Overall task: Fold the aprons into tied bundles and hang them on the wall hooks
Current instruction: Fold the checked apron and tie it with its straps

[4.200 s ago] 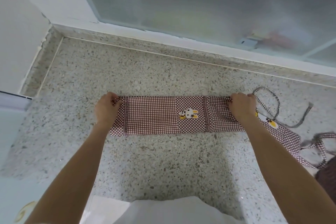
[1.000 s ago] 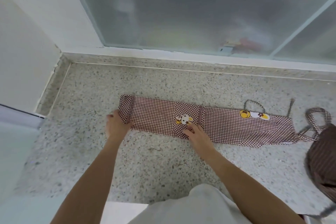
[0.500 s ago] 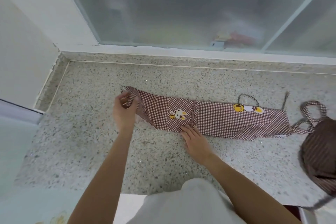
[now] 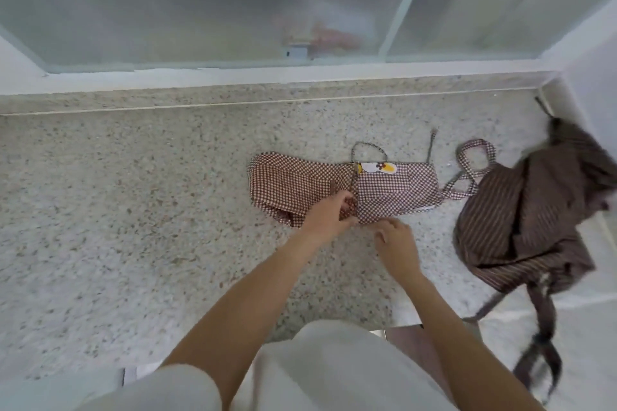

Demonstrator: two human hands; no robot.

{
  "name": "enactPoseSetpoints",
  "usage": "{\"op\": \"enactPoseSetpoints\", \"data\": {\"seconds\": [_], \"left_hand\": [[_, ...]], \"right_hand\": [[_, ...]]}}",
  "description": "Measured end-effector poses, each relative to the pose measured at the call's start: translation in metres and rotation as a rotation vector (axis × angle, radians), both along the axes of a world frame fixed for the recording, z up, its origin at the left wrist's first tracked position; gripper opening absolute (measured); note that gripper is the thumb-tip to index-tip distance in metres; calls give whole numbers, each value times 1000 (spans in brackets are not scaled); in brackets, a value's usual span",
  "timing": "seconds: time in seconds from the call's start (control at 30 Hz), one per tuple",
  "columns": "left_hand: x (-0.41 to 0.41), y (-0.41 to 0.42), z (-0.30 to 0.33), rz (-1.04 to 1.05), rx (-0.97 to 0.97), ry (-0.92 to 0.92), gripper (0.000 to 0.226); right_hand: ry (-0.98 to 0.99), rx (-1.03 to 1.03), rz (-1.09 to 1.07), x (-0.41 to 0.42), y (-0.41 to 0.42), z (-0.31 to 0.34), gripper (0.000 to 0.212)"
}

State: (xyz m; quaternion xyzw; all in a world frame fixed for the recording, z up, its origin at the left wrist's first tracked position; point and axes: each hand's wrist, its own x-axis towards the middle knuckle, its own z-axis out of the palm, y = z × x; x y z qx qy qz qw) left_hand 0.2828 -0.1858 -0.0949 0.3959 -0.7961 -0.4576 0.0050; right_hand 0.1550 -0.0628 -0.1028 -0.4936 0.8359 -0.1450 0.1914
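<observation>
1. Nearest the camera, the person's white clothing (image 4: 334, 374) fills the lower edge, and both bare forearms reach forward from it over the speckled stone counter (image 4: 133, 210).
2. The right hand (image 4: 395, 240) rests on the counter just below the near edge of the checked apron (image 4: 394, 193), fingers loosely curled and holding nothing (its fingertips lie at the hem, and contact is hard to judge).
3. The left hand (image 4: 329, 215) sits just left of the right one, its fingers pinched on the apron's folded-over end where that meets the middle of the strip.
4. Beyond the hands the apron lies as a short band, its left half doubled over, with the cartoon patch (image 4: 377, 167) on the far edge above the right hand.
5. Thin checked straps (image 4: 474, 163) loop off to the right of the right hand.
6. Further right, well apart from both hands, a brown striped apron (image 4: 521, 220) sits in a crumpled heap, its ties trailing off the counter edge.
7. Farthest away, a frosted glass window (image 4: 217, 0) runs behind the counter.
</observation>
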Motion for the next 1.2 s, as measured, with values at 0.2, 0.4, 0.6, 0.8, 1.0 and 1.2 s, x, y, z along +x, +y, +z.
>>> {"op": "enactPoseSetpoints", "data": {"seconds": [0.2,0.4,0.6,0.8,1.0,1.2], "left_hand": [[67,3,-14,287,-562,94,41],[129,5,-11,723,-604,11,66],[108,-1,-5,859,96,9,81],[82,1,-20,921,-20,81,69],[80,0,-30,476,-328,-49,51],[82,-2,-42,170,-392,-52,41]], "right_hand": [[-138,34,-34,-22,-38,6,25],[-4,198,-85,-2,-81,-10,57],[143,293,-105,8,-96,-14,56],[70,144,-8,7,-98,-20,25],[-85,-61,-363,-64,-60,4,21],[-124,54,-590,-111,-20,-1,50]]}}
